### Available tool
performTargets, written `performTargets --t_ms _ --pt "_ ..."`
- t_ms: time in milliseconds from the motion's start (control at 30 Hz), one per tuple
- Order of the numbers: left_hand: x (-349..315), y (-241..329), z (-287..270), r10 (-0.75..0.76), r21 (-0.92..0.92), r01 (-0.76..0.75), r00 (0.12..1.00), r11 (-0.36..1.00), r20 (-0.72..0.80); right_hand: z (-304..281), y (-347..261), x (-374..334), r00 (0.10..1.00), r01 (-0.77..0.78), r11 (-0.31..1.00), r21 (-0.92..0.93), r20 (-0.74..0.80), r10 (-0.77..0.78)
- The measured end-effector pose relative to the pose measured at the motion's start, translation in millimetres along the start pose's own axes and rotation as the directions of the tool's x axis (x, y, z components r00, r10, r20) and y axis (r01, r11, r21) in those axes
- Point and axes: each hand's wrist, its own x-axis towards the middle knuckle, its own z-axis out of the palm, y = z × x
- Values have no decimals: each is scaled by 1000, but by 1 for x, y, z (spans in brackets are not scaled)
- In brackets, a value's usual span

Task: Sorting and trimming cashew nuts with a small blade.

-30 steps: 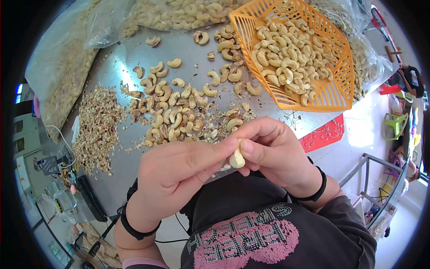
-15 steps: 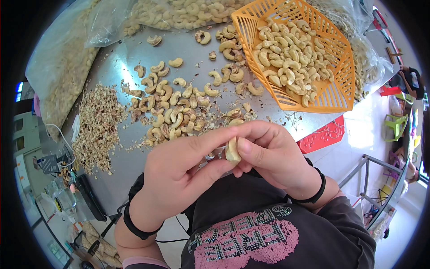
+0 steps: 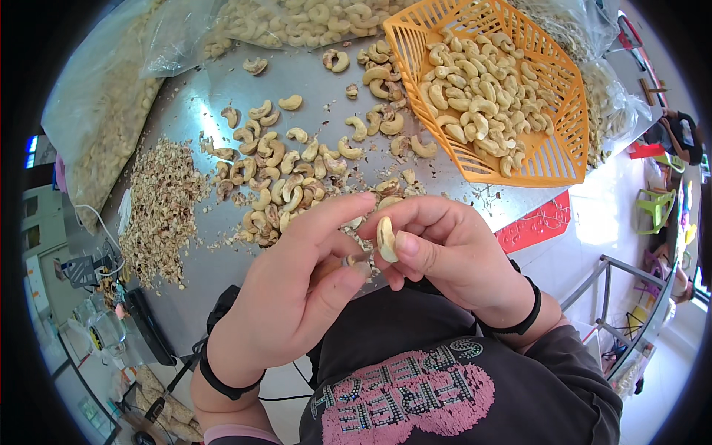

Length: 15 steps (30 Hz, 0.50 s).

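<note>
My right hand (image 3: 454,256) pinches a pale, curved cashew (image 3: 386,239) between thumb and fingers, its inner curve facing left. Just left of it, my left hand (image 3: 300,278) has its index finger stretched out, apart from the nut. Tucked between that hand's thumb and curled fingers is a small greyish, blade-like piece (image 3: 355,259), mostly hidden. Beyond both hands, a loose pile of cashews (image 3: 285,189), some with brown skin on them, lies on the metal table (image 3: 215,259).
An orange slotted basket (image 3: 567,163) of pale cashews stands at the far right. Skin crumbs (image 3: 159,215) are heaped at the left. Clear bags of nuts (image 3: 111,111) line the back and left. A red stool-like thing (image 3: 534,222) sits below the table's right edge.
My left hand has drawn away to the left from the cashew, its index finger lifting off. The right hand still holds the nut, which now shows more of its curve.
</note>
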Motion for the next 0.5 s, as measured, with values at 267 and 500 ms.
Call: performTargets --t_ms 267,500 --pt "-1 0 0 28 110 -32 999 993 40 1 -3 -1 1000 10 999 -33 18 -10" --pt "-2 0 1 -33 -64 38 996 997 88 3 -4 -2 996 35 999 -5 78 -34"
